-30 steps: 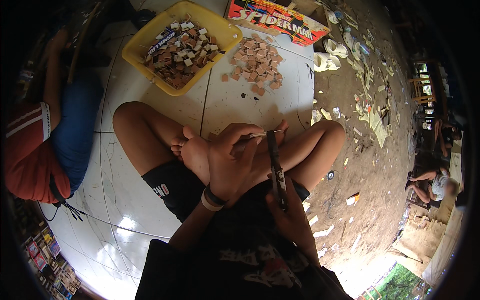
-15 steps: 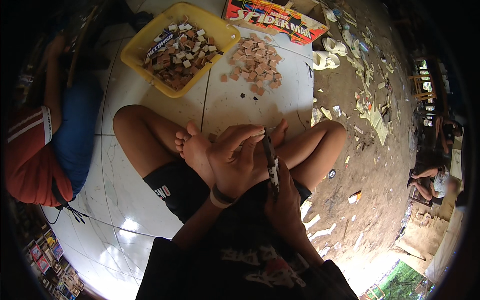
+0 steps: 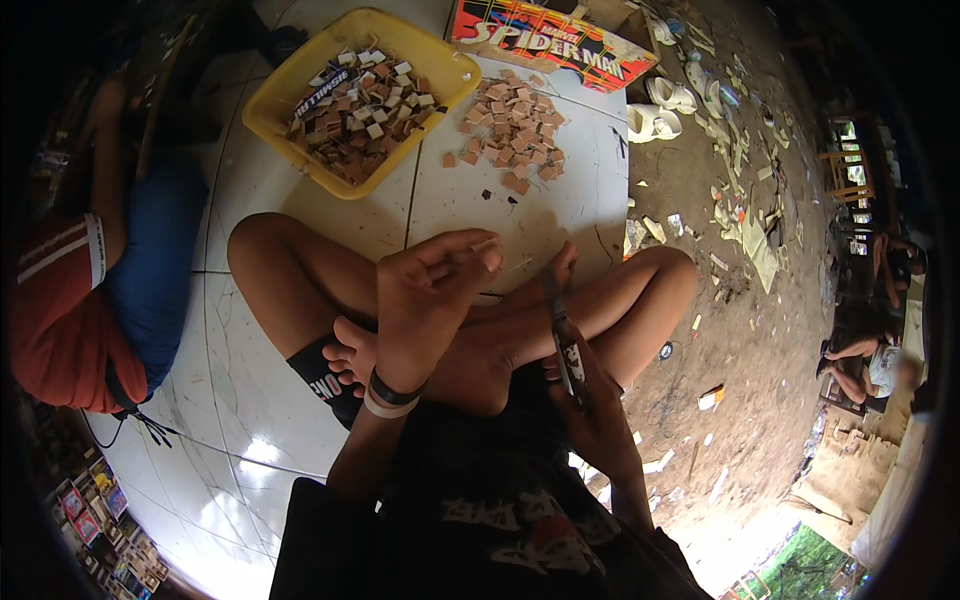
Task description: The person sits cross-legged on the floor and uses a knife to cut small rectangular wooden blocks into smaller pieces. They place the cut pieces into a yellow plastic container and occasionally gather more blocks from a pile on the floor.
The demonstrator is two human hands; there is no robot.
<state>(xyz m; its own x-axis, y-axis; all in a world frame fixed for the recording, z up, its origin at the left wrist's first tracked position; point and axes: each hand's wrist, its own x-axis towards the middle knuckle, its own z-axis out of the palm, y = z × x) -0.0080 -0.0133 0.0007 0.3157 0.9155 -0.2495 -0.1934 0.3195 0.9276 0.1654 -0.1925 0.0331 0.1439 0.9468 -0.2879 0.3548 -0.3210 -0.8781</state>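
My left hand [image 3: 425, 300] is raised over my crossed legs, thumb and fingertips closed in a pinch on a small pale piece [image 3: 484, 244]. Its kind is hard to make out. On the right, my right hand [image 3: 598, 405] grips a dark knife-like tool [image 3: 568, 355] with black and white patches, its narrow end pointing up and away. The two hands are apart. Ahead of my legs lies a loose heap of small square brown pieces [image 3: 515, 125] on the white tiles. Left of it, a yellow plastic basin [image 3: 262, 125] holds many more brown and white squares.
A red printed box [image 3: 550, 40] stands at the far edge of the tiled floor [image 3: 230, 310]. To the right, scraps litter bare dirt [image 3: 690, 400], with white shoes [image 3: 655, 122] near the tile edge. A person in a red top [image 3: 75, 330] sits close on my left.
My left hand has moved left and up, away from the tool, with the small piece in its fingertips. My right hand and the tool have shifted slightly right and down.
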